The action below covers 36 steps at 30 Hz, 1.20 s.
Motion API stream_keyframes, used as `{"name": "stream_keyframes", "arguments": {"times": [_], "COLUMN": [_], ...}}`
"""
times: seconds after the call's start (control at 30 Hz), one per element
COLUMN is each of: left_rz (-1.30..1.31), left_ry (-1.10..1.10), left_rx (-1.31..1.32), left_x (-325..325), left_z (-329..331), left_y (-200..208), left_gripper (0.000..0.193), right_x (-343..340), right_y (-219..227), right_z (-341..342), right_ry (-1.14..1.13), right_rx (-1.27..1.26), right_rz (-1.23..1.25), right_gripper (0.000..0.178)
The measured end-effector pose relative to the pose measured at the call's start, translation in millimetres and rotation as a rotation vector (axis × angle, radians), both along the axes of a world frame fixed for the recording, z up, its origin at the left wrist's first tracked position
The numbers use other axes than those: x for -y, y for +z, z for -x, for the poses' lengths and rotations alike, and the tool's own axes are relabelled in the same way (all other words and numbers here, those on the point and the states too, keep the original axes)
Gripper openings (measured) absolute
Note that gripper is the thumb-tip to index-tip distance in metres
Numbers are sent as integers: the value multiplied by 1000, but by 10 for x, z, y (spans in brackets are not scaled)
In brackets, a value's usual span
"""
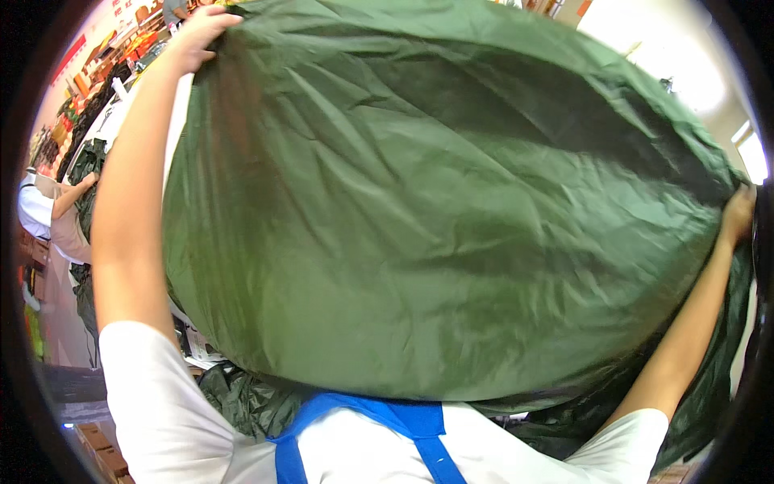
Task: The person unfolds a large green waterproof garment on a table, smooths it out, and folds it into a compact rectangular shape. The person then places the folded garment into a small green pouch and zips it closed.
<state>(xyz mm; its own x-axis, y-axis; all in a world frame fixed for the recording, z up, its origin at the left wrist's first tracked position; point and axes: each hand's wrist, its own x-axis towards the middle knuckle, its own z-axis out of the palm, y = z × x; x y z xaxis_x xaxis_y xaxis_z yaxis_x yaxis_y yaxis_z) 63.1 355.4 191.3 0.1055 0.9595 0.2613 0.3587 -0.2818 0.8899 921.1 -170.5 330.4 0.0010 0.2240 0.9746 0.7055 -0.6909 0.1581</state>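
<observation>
The green sheet point(403, 218) is being held up across the middle, its upper edge running along twelve o'clock and its lower edge being left to sag in a curve at six, just over the blue apron point(435, 460). Between ten and eleven o'clock, a gathered edge is being pinched by the left hand point(201, 38), thumb and fingers being set narrow. Near three o'clock, a bunched edge is being gripped by the right hand point(736, 216); its fingertips are being hidden by the folds. Creases are being drawn inward from both grips, so the panel seems to be being tensioned unevenly.

For a good spread, an even outward pull should be being applied at both edges, with the lower right grip being levelled to the left one. Slack is probably best being shaken out before anything is laid down. Care is being called for at seven o'clock, where crumpled cloth point(250, 399) is being overhung and could be snagged. At nine o'clock, dark material is being handled by a co-worker point(36, 210), well apart.
</observation>
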Motion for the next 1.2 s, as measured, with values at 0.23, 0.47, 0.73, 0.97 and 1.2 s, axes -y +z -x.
{"name": "stream_keyframes", "arguments": {"times": [0.23,0.47,0.73,0.97,1.2], "left_rz": [65,90,1044,1200,1056], "left_ry": [-63,-48,206,105,238], "left_rx": [-973,-765,-304,-105,138], "left_x": [-529,-27,2585,3475,3277], "left_z": [-1499,16,2170,1985,1721], "left_y": [-1882,-3321,-3358,-3443,-3537], "left_gripper": [78,78,64,37,16], "right_x": [-1829,-290,2555,2276,2373], "right_y": [-3364,-3988,-4627,-4986,-4769], "right_z": [299,2055,3115,3963,3592], "right_ry": [97,291,-366,148,35], "right_rx": [-926,-1449,-1902,-2366,-2032], "right_rz": [891,388,-427,-566,-235], "right_gripper": [42,38,46,25,23]}}
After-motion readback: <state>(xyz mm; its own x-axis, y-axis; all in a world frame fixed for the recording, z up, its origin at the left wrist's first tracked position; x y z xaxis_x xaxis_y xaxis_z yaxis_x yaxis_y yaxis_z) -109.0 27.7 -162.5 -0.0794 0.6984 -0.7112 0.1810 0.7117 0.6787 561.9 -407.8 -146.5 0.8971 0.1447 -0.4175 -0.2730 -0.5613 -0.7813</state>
